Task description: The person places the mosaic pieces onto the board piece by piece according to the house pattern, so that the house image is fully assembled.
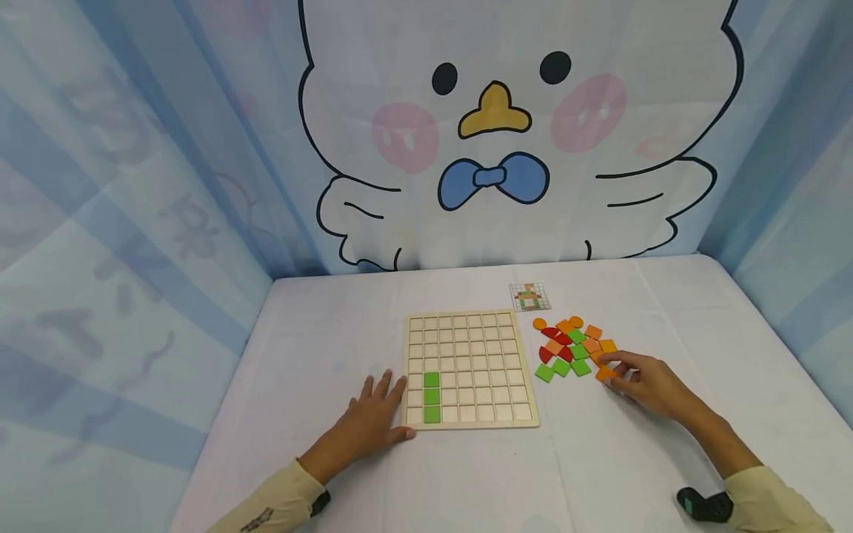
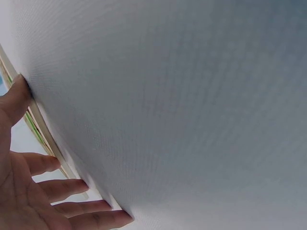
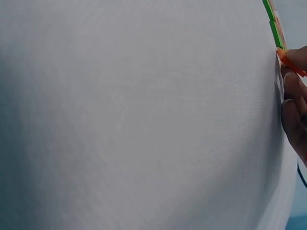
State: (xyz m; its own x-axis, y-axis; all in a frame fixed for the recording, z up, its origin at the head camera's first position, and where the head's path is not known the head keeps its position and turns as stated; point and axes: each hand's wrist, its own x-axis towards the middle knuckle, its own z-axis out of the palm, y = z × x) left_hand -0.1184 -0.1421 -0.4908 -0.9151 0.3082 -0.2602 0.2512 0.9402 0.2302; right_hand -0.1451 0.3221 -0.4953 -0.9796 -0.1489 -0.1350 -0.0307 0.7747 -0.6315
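Observation:
A wooden grid board (image 1: 480, 363) lies flat on the table, with three green square tiles (image 1: 432, 397) stacked in one column near its left side. Beside its lower left edge, my left hand (image 1: 373, 418) rests with fingers spread, thumb at the bottom corner. The left wrist view shows that hand (image 2: 33, 191) along the board's edge (image 2: 50, 139). To the right of the board, my right hand (image 1: 649, 385) pinches an orange tile (image 1: 604, 373) at the near edge of a loose tile pile. In the right wrist view the orange tile (image 3: 286, 59) shows between thumb and fingers.
The pile holds several green tiles (image 1: 561, 367), red rounded pieces (image 1: 545, 354), orange squares and round orange pieces (image 1: 540, 324). A small pattern card (image 1: 530, 297) lies behind the board. A printed curtain (image 1: 493, 222) hangs at the table's back edge.

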